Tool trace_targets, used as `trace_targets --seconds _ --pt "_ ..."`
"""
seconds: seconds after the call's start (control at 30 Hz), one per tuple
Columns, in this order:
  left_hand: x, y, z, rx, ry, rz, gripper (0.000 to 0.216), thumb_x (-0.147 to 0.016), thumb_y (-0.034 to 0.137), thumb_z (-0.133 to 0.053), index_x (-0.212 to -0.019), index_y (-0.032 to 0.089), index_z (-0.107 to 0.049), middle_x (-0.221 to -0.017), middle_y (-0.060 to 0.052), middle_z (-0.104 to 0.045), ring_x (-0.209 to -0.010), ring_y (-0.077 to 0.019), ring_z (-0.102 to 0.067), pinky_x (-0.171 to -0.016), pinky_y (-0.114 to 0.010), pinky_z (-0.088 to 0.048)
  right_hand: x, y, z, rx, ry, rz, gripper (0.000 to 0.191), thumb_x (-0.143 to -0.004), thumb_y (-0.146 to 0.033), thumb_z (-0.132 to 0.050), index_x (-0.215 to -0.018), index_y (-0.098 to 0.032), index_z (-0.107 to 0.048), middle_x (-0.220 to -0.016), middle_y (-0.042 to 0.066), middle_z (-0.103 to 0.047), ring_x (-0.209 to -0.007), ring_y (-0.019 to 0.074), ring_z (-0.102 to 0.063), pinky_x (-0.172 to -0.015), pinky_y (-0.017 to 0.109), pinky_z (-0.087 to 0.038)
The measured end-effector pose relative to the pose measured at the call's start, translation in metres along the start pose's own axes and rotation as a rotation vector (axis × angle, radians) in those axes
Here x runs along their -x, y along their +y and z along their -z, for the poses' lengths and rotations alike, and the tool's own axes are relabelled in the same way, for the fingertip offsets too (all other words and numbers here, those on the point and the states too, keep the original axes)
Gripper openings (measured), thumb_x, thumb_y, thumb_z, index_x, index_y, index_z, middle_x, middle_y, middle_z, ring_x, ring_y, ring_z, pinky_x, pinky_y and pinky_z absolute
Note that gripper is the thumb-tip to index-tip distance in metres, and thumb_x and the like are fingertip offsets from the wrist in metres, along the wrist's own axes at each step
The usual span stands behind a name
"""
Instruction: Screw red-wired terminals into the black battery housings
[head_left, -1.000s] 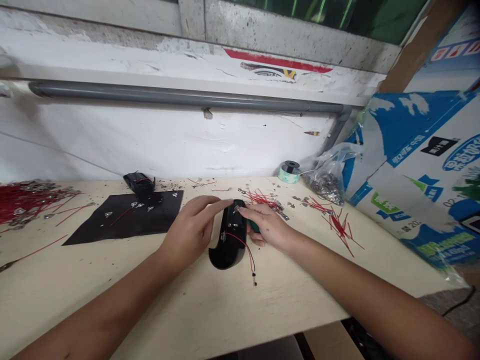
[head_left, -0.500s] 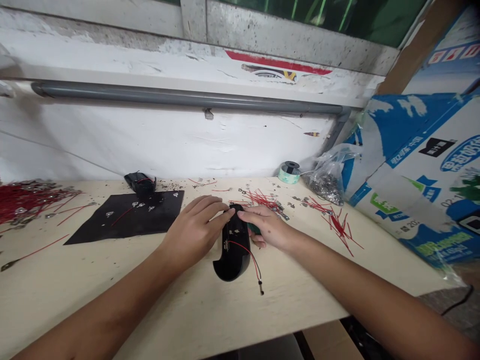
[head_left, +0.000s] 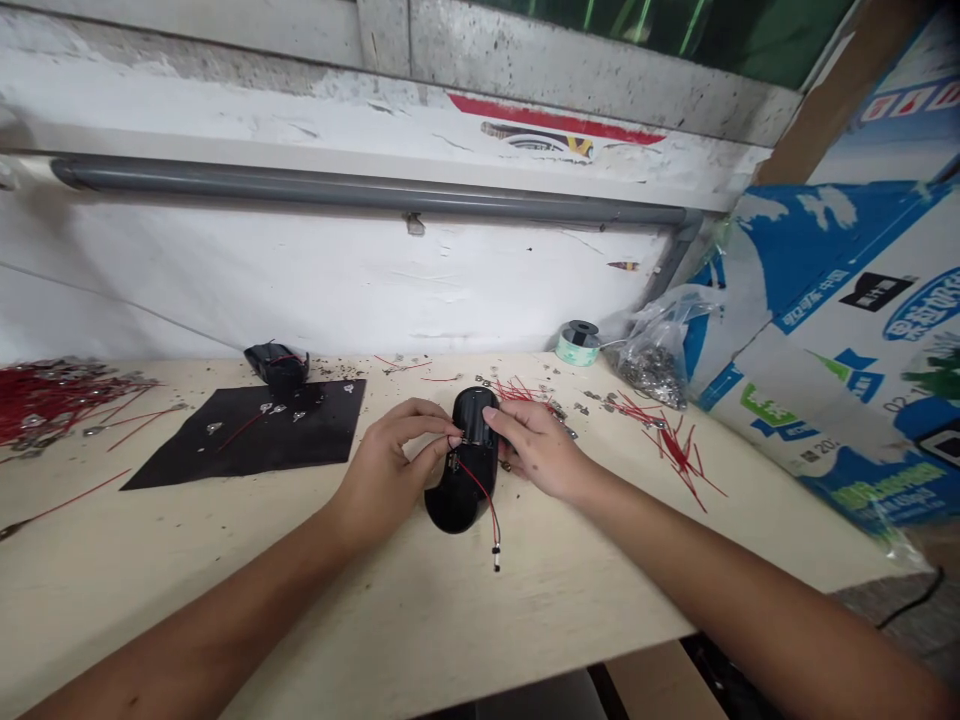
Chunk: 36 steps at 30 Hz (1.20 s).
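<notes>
A black plastic housing [head_left: 459,505] stands on the pale wooden bench between my hands, with a thin red wire [head_left: 478,503] running down its front to a small metal-tipped end [head_left: 496,556]. My left hand [head_left: 386,470] is at its left side, thumb and forefinger pinched on a small metal terminal [head_left: 454,438] at the housing's edge. My right hand [head_left: 541,450] presses against the right side and hides part of the housing. A bit of something green shows under those fingers, too hidden to name.
On the bench [head_left: 225,580] lie a black mat [head_left: 247,438] with small metal pieces, a second black housing [head_left: 277,367], a heap of red wires [head_left: 45,405], scattered wires [head_left: 679,452], a tape roll [head_left: 578,344] and a bag of metal parts [head_left: 652,366]. A printed carton [head_left: 832,330] stands right.
The housing has turned and shifted up the bench, and its wire end has swung left. My left fingers have closed in at its edge, and my right hand has moved onto its side.
</notes>
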<state>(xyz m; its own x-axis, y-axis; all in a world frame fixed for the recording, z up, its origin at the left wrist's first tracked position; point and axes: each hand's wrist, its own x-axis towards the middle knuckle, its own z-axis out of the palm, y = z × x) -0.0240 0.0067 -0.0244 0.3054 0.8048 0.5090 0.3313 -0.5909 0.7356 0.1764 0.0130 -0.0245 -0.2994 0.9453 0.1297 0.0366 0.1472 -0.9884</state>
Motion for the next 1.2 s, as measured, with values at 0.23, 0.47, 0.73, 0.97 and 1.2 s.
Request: trace_targets --seconds 0.23,0.47,0.73,0.97,1.2 --pt "-0.0014 -0.0007 -0.0013 0.192 -0.130 0.106 0.013 -0.090 0.025 -0.060 -0.087 0.021 -0.072 -0.103 -0.006 -0.058 -0.097 -0.0185 -0.059 -0.094 -0.039 -0.045 -0.0012 0.0066 0.0046 0.107 0.029 0.043 0.044 -0.094 -0.049 -0.054 -0.065 -0.019 -0.040 -0.056 -0.006 -0.035 -0.047 0.0080 -0.033 -0.044 0.022 -0.023" --pt "-0.0015 0.0031 -0.0040 0.207 -0.153 0.120 0.012 -0.089 0.022 -0.059 -0.089 0.021 -0.071 -0.098 -0.005 -0.058 -0.093 -0.0173 -0.059 -0.089 -0.036 -0.047 0.0003 0.0037 0.0047 0.068 -0.034 0.022 0.039 -0.092 -0.047 -0.055 -0.068 -0.019 -0.044 -0.061 -0.004 -0.038 -0.056 0.0106 -0.038 -0.050 0.023 -0.029" --pt "0.0016 0.0040 -0.0061 0.251 -0.186 0.181 0.010 -0.087 0.023 -0.063 -0.085 0.020 -0.072 -0.096 -0.005 -0.062 -0.091 -0.0173 -0.062 -0.085 -0.033 -0.049 -0.0001 0.0012 0.0047 0.074 -0.103 -0.004 0.038 -0.091 -0.046 -0.055 -0.066 -0.020 -0.042 -0.056 -0.006 -0.035 -0.050 0.0102 -0.033 -0.048 0.024 -0.026" --pt "-0.0002 0.0000 -0.0052 0.425 -0.253 0.315 0.012 -0.079 0.028 -0.071 -0.085 0.017 -0.073 -0.093 -0.006 -0.069 -0.086 -0.0187 -0.065 -0.081 -0.032 -0.051 -0.0004 -0.0009 0.0060 0.113 -0.130 0.001 0.037 -0.090 -0.044 -0.054 -0.066 -0.016 -0.054 -0.058 -0.003 -0.043 -0.052 0.0105 -0.037 -0.048 0.024 -0.028" --pt "-0.0009 0.0018 -0.0009 0.373 -0.322 0.347 0.018 -0.084 0.034 -0.065 -0.085 0.017 -0.070 -0.085 -0.004 -0.070 -0.081 -0.0176 -0.064 -0.077 -0.032 -0.050 -0.0002 -0.0008 0.0060 0.070 -0.144 -0.067 0.035 -0.088 -0.046 -0.056 -0.067 -0.018 -0.053 -0.054 -0.004 -0.045 -0.044 0.0100 -0.038 -0.042 0.024 -0.026"
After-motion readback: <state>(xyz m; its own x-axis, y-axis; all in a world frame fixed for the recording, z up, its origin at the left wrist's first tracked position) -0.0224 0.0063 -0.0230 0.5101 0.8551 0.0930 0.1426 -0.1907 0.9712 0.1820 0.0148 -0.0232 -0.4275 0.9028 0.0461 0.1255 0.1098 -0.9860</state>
